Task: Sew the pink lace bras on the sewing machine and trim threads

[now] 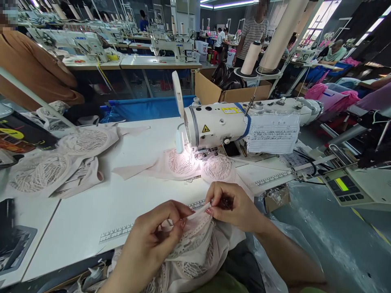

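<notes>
My left hand (152, 240) pinches lace garment (195, 248), thumb and fingers closed on fabric edge. My right hand (235, 207) pinched shut on thin white strip (200, 211) at garment's top edge, between both hands. Sewing machine (238, 122) beyond hands; another lace piece (183, 162) under its lamp. Table (100, 211) beneath.

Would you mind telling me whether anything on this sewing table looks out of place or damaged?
Nothing looks damaged or spilled. The left hand and right hand pinch a pale strip on the lace garment. A paper sheet is taped around the sewing machine, which is unusual though it looks deliberate.
</notes>
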`<state>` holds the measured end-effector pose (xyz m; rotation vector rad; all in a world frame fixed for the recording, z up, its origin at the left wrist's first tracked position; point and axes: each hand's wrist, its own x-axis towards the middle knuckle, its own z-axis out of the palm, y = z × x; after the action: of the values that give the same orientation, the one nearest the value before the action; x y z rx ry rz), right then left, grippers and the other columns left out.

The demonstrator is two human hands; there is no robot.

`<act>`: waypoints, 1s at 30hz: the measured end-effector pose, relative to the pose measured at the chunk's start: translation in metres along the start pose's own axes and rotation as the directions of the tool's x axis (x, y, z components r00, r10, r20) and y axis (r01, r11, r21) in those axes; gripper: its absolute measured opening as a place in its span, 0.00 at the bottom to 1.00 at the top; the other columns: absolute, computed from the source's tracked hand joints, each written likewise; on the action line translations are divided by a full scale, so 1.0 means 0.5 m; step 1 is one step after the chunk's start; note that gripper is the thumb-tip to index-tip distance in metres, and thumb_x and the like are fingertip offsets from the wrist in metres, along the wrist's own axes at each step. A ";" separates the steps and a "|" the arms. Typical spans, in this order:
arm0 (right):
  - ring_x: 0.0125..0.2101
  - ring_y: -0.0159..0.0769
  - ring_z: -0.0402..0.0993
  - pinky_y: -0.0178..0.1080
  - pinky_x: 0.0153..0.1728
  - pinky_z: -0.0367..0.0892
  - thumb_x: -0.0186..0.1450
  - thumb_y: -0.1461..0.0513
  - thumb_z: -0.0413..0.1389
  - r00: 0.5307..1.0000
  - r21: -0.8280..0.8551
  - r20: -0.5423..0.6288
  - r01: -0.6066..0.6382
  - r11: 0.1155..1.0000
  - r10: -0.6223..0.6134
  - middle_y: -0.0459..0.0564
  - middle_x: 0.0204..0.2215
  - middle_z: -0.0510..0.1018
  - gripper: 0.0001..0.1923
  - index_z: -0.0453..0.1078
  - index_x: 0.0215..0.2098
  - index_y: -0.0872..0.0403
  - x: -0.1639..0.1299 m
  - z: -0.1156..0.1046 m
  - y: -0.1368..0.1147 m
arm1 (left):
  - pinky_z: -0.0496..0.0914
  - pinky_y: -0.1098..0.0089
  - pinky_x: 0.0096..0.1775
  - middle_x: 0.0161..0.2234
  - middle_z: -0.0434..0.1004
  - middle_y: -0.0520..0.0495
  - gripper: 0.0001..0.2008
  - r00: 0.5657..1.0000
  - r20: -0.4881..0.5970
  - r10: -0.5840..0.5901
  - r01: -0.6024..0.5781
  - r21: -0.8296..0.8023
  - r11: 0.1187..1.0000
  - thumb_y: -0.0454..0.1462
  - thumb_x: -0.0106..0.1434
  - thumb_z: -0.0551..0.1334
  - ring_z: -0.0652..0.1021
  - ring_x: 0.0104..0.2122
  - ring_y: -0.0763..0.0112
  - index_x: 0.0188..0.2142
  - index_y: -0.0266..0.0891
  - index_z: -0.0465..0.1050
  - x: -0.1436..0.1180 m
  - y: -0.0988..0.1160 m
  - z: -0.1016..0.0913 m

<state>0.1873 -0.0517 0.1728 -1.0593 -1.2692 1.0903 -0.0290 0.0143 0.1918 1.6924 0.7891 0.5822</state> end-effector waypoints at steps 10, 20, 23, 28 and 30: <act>0.24 0.27 0.62 0.31 0.24 0.59 0.62 0.67 0.60 1.000 -0.247 -0.011 0.021 0.969 -0.025 0.41 0.26 0.67 0.09 0.64 0.37 0.51 -0.003 0.030 -0.018 | 0.57 0.77 0.20 0.17 0.68 0.56 0.11 0.999 0.037 -0.005 -0.003 0.217 0.976 0.43 0.63 0.61 0.63 0.17 0.76 0.29 0.42 0.77 0.037 0.005 0.028; 0.22 0.28 0.56 0.35 0.25 0.55 0.72 0.42 0.44 1.000 -0.306 0.008 -0.013 0.952 0.016 0.42 0.24 0.63 0.26 0.65 0.33 0.53 0.000 0.003 0.015 | 0.47 0.76 0.20 0.18 0.55 0.56 0.19 0.969 0.143 -0.201 0.216 -0.102 0.971 0.50 0.62 0.63 0.52 0.19 0.79 0.30 0.34 0.78 0.051 -0.008 0.021; 0.28 0.30 0.63 0.35 0.30 0.59 0.75 0.46 0.44 0.993 -0.249 0.092 -0.053 0.967 0.078 0.45 0.28 0.68 0.23 0.70 0.38 0.53 0.007 0.006 0.013 | 0.47 0.76 0.21 0.19 0.57 0.56 0.18 0.967 0.166 -0.195 0.218 -0.129 0.967 0.49 0.62 0.63 0.52 0.20 0.79 0.30 0.34 0.77 0.054 -0.005 0.020; 0.27 0.29 0.67 0.33 0.27 0.62 0.70 0.51 0.57 0.989 -0.090 0.116 -0.080 0.993 0.091 0.44 0.28 0.71 0.14 0.65 0.45 0.53 0.012 0.021 0.021 | 0.47 0.75 0.22 0.19 0.53 0.57 0.17 0.962 0.187 -0.197 0.218 -0.102 0.971 0.47 0.63 0.62 0.52 0.21 0.78 0.28 0.34 0.74 0.057 -0.007 0.019; 0.26 0.29 0.67 0.33 0.28 0.63 0.69 0.52 0.59 0.993 -0.075 0.087 -0.076 0.994 0.083 0.43 0.28 0.72 0.14 0.64 0.42 0.52 0.012 0.027 0.023 | 0.47 0.74 0.23 0.19 0.52 0.57 0.17 0.963 0.182 -0.200 0.217 -0.078 0.973 0.47 0.63 0.61 0.52 0.21 0.78 0.27 0.35 0.73 0.055 -0.008 0.018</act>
<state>0.1737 -0.0436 0.1627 -1.1331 -1.3561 1.1719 -0.0053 0.0299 0.1851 1.5246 0.7893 0.3177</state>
